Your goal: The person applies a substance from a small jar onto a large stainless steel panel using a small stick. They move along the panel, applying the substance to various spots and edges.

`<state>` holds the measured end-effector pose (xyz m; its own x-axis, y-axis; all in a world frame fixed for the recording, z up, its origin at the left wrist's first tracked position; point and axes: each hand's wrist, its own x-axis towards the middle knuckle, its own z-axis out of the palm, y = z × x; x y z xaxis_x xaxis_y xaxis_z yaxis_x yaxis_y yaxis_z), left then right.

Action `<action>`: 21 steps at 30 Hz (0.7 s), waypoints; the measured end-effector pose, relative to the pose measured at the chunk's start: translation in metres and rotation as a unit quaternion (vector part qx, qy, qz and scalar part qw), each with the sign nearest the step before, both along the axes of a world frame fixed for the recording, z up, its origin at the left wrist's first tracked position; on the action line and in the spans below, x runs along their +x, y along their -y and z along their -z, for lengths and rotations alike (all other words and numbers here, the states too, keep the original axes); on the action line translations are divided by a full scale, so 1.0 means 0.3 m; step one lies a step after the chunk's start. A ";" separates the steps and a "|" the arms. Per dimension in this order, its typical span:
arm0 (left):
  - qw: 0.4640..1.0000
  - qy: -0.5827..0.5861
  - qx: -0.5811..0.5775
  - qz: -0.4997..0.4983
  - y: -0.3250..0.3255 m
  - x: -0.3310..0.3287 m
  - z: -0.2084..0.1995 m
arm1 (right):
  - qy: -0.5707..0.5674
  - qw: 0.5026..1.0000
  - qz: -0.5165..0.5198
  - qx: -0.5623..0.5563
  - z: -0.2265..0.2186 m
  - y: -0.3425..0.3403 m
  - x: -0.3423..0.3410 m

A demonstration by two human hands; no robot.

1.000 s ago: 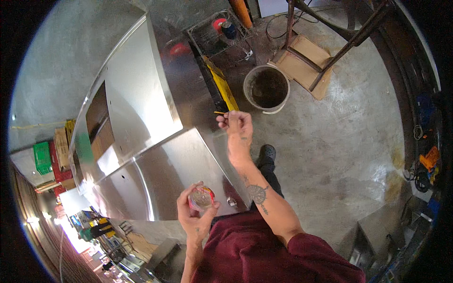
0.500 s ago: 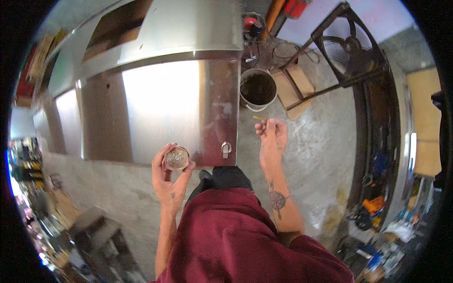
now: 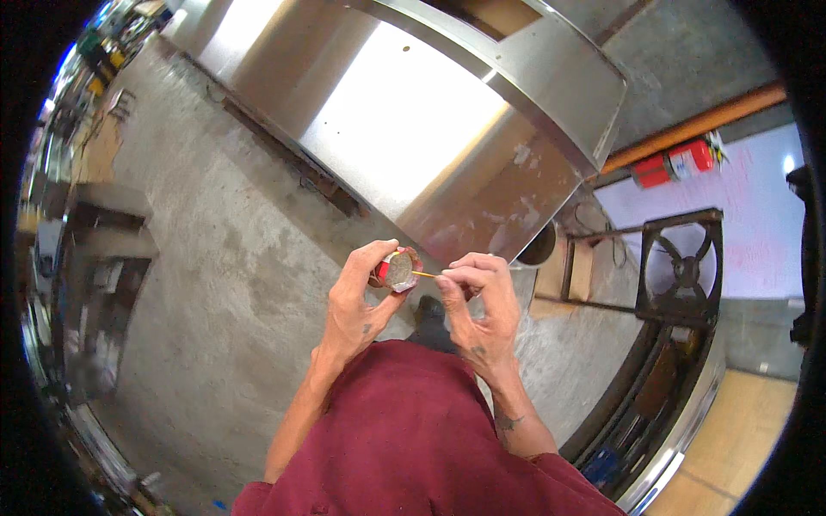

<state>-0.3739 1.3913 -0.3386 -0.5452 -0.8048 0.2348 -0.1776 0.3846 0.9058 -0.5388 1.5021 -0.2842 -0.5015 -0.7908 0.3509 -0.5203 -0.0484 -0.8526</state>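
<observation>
My left hand (image 3: 353, 301) is wrapped round a small round container (image 3: 399, 272). Red shows on its side, and its round face is turned up, greyish and rough inside a pale rim. My right hand (image 3: 483, 305) pinches a thin yellow stick (image 3: 426, 274) between thumb and fingertips. The stick's far tip reaches the container's right rim; whether it touches what is inside is too small to tell. Both hands are close together in front of my maroon shirt, just short of the lower corner of a large shiny metal cabinet (image 3: 533, 185).
Behind the cabinet's right corner stands a bucket (image 3: 540, 248), partly hidden. A framed fan (image 3: 682, 268) and a red fire extinguisher (image 3: 675, 163) are at the right. Dark shelving (image 3: 107, 249) stands to the left on the concrete floor (image 3: 215, 344).
My view has turned and the cabinet now lies slantwise. My hands have come together, bringing the stick to the container, whose face has tilted.
</observation>
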 end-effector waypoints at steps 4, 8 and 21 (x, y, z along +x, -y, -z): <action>0.998 -0.033 -0.028 -0.042 -0.130 -0.099 -0.009 | -0.063 0.997 -0.049 -0.024 0.015 -0.057 -0.099; 0.995 -0.033 -0.051 -0.085 -0.304 -0.209 -0.022 | -0.087 0.993 -0.076 -0.037 0.004 -0.153 -0.206; 0.985 -0.034 -0.082 -0.147 -0.655 -0.307 -0.074 | -0.025 0.993 -0.110 -0.032 -0.031 -0.450 -0.325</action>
<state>-0.4660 1.5877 -0.3164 -0.2734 -0.8738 0.4022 -0.2447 0.4675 0.8494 -0.6362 1.6371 -0.2750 -0.2992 -0.8552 0.4232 -0.5319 -0.2187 -0.8181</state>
